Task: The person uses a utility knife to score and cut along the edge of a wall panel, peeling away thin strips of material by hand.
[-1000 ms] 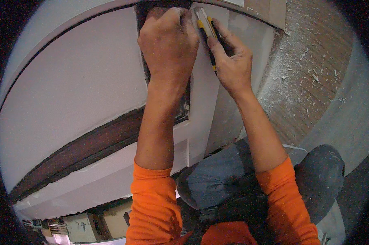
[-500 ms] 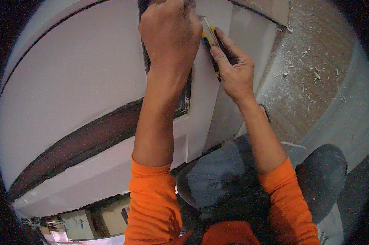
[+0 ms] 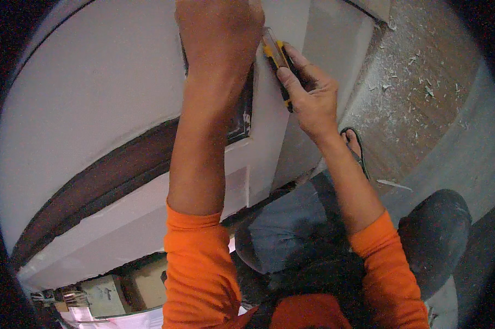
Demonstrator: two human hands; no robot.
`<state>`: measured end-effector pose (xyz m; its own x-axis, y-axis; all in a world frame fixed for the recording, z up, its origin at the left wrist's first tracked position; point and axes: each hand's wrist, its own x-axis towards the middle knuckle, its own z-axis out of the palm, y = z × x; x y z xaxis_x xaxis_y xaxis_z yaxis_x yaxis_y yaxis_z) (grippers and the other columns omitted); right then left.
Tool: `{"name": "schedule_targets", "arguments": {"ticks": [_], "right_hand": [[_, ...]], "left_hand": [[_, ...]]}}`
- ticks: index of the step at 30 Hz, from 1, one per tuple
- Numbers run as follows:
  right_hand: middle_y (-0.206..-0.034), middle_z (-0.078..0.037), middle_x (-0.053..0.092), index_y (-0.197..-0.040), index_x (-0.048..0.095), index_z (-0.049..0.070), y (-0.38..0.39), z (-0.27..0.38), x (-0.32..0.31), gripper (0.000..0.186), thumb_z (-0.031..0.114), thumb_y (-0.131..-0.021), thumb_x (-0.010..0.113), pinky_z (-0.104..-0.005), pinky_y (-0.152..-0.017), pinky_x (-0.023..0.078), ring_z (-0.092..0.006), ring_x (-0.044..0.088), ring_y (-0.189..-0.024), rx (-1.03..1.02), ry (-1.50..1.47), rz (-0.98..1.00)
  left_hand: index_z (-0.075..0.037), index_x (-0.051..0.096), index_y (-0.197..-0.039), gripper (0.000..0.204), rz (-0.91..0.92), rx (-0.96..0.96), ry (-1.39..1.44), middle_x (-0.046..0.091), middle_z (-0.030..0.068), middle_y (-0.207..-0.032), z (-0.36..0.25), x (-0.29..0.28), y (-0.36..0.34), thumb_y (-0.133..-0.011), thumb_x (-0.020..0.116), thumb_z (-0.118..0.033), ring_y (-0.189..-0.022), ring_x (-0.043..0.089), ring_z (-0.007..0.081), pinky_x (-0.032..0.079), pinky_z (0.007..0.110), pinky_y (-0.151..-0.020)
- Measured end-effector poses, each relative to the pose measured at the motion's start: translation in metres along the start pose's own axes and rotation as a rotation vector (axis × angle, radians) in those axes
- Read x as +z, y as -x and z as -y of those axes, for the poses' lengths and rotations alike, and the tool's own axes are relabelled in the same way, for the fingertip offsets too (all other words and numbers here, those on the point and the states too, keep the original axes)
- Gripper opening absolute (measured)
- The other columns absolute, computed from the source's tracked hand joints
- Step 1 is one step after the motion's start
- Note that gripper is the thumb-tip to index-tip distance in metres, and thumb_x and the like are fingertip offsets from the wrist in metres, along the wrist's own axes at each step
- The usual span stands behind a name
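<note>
My right hand (image 3: 316, 101) grips a yellow-and-black utility knife (image 3: 278, 57), with the thumb along its side and its clear end pointing up toward my other hand. At the upper edge, my left hand (image 3: 220, 35) reaches over a pale board (image 3: 105, 93); its back shows, while the fingers are hidden, so any object in them cannot be seen. Under that forearm runs a dark brown curved strip (image 3: 110, 170) bordered in black. A dark corner piece (image 3: 242, 123) shows just right of the left forearm.
White shavings lie scattered over the wood-patterned floor (image 3: 422, 109) at the right. My sandalled foot (image 3: 354, 145) stands beside the board's edge, and my knees are below. A brush-like item (image 3: 75, 299) and pale blocks (image 3: 105, 296) sit at the lower left.
My left hand has shifted up and slightly left, partly out of the picture. My right hand has moved a little left and down with the utility knife. More of my foot shows.
</note>
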<state>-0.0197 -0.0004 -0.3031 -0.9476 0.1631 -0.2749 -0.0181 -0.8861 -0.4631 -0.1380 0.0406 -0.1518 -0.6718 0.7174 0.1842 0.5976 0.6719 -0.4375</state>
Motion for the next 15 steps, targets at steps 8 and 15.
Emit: {"name": "schedule_targets", "arguments": {"ticks": [8,15], "right_hand": [[-0.128,-0.011,0.069,-0.138,0.062,0.003,0.007,0.013,0.001,0.041,0.011,-0.098,0.067,-0.0296,-0.101,0.048,-0.0152,0.063,-0.115,0.021,0.084,0.018],[-0.128,-0.008,0.068,-0.141,0.060,0.005,0.007,0.012,0.003,0.044,0.016,-0.100,0.067,-0.0281,-0.102,0.046,-0.0133,0.060,-0.116,0.041,0.063,0.029]], "left_hand": [[-0.005,0.072,-0.092,0.021,0.211,-0.081,-0.116,0.072,0.0146,-0.085,-0.004,-0.019,0.060,-0.084,0.079,-0.023,-0.080,0.070,0.0330,0.054,0.042,-0.072],[-0.004,0.068,-0.091,0.012,0.221,-0.059,-0.124,0.069,0.0162,-0.089,0.000,-0.023,0.067,-0.084,0.076,-0.011,-0.078,0.068,0.0353,0.054,0.045,-0.067]]}}
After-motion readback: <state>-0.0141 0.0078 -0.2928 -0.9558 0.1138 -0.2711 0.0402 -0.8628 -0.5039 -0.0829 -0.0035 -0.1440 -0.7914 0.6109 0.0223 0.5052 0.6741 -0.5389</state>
